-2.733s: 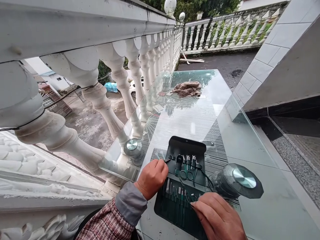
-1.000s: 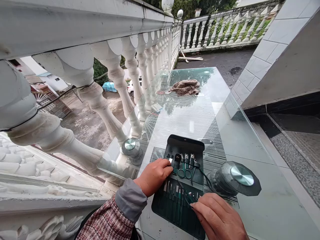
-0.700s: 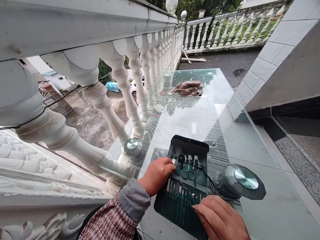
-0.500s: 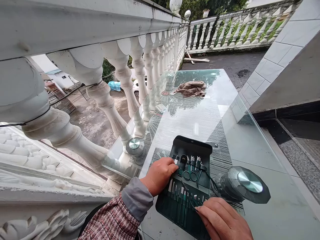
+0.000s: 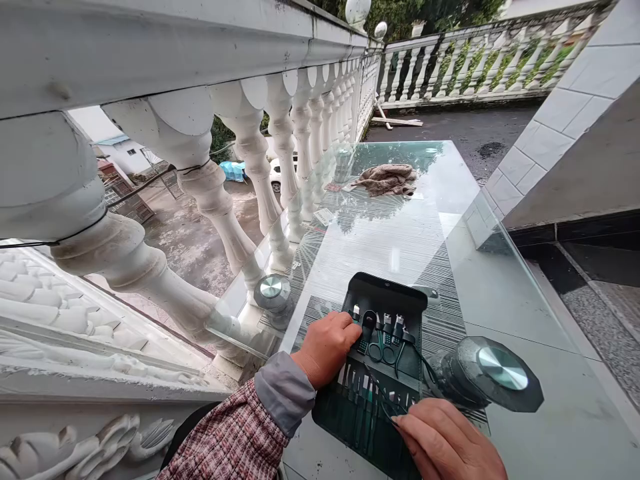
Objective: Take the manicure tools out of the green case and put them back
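Observation:
A dark green manicure case (image 5: 385, 293) lies unfolded on the glass table. In its upper panel, loops hold nail clippers (image 5: 387, 328), small scissors (image 5: 381, 352) and a pair of nippers (image 5: 406, 341). Several slim metal-tipped tools (image 5: 367, 403) stand in a row in the lower panel. My left hand (image 5: 327, 348) is closed at the upper panel's left side, pinching a small tool whose silver tip (image 5: 356, 310) shows above the fingers. Over the lower right corner, my right hand (image 5: 450, 437) pinches the end of a thin dark green tool (image 5: 384, 400); its exact kind is unclear.
The glass table top (image 5: 510, 293) rests on faceted supports with round metal caps (image 5: 503, 368). A crumpled brown cloth (image 5: 385, 180) lies at its far end. A white balustrade (image 5: 235, 147) runs along the left, and a tiled wall (image 5: 555, 127) rises at the right.
My left hand has shifted slightly up and right, and the silver tip above its fingers shows more clearly. My right hand keeps its pinch almost in place. The view has moved a little.

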Motion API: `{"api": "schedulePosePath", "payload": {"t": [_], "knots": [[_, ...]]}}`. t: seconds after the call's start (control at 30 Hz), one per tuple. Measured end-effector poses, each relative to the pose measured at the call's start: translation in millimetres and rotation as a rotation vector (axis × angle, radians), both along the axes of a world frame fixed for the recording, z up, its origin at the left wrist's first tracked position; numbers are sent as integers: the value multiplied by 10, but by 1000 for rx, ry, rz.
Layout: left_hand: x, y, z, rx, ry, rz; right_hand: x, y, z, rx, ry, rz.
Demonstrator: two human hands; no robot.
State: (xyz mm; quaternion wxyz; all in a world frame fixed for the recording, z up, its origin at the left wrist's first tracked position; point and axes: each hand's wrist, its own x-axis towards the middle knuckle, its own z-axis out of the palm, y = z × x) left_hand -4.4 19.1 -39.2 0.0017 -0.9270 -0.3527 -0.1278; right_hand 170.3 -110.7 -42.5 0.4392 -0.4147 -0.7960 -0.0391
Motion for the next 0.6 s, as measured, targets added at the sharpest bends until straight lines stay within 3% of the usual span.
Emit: {"api": "schedulePosePath", "payload": {"t": [0.3,0.6], "knots": [[-102,16,133,-141,-64,171,43,41,72,44,3,-49],[-89,-129,191,-5,155,57,-189,272,214,23,14,-82]]}}
